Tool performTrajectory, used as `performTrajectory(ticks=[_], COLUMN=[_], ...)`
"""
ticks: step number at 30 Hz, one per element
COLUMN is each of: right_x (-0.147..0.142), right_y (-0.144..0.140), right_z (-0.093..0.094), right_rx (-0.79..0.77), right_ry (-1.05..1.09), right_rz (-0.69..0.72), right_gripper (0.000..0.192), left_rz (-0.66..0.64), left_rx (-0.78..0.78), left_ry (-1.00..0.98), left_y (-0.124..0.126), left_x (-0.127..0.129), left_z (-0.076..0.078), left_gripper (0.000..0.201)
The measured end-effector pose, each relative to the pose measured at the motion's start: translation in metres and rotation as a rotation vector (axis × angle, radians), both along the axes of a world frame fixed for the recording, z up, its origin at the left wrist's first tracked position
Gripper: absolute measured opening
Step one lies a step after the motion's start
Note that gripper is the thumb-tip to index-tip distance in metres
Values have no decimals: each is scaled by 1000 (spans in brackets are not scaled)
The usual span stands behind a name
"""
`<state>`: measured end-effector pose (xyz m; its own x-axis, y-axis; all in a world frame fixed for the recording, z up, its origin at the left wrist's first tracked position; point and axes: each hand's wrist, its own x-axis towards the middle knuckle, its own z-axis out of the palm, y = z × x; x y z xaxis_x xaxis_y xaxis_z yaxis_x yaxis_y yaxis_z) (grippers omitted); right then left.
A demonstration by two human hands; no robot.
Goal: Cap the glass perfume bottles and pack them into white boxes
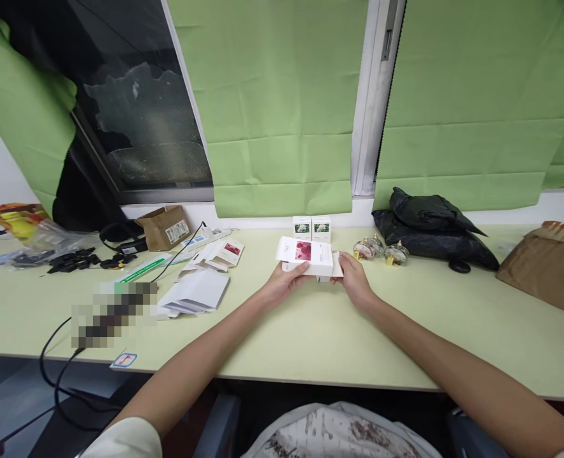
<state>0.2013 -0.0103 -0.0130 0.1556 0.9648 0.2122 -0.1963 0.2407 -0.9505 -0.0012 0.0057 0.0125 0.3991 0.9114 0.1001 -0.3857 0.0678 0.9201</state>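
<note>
Far left on the pale green table point(310, 337): a clear bag point(48, 238) with an orange-and-yellow packet point(17, 219) behind it, and small black parts point(74, 259) just right of the bag. Near the front edge, a black cable point(55, 356) loops off the table. A brown cardboard box point(165, 227) stands at the far edge, near the window sill.

Left of centre: a stack of flat white carton blanks point(196, 292) lies on the table, with further unfolded cartons point(222, 252), one showing a red print, just beyond it.

Centre: the left hand point(282, 283) grips the left end of a white carton with a red picture point(308, 256), thumb on top and fingers beneath, closed on it. The right hand point(353, 277) clamps the right end of the same carton, at its open flap. The carton is held just above the table, between both hands, midway across and toward the far side.

Behind the carton, two small white boxes with green pictures point(311, 228) stand side by side against the wall. To their right, two small round glass jars point(381, 251) lie near each other.

Right: a black plastic bag point(429, 229) rests at the far edge, just beside the jars. Far right, a brown paper parcel point(549, 267) lies on the table, well apart from the hands.
</note>
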Motion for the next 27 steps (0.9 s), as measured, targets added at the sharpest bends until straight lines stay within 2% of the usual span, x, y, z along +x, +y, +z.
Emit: performTrajectory(ticks=[2,4,7,9,15,22,27], right_x=[3,4,3,3,6,5,6], right_y=[-1,-3,-8,-11,-10,-7,-6], right_z=[1,3,5,7,8,4,4], right_rx=[12,94,279,335,318,303,325], right_ry=[-54,-193,-431,-501,-515,-574,-528], right_rz=[-33,-100,-165,-154,-70,-108,-44], right_gripper=[42,50,43,37,34,28,30], left_rz=[11,16,52,73,51,84,137], left_rx=[-12,-14,-10,-12,7,15,0], left_ry=[-35,-54,-65,-61,-38,-18,-7], left_y=[3,6,9,10,10,12,18], left_x=[-3,-6,-8,-9,-11,-12,-14], left_z=[4,7,9,9,9,10,7], left_gripper=[57,56,53,52,52,51,54])
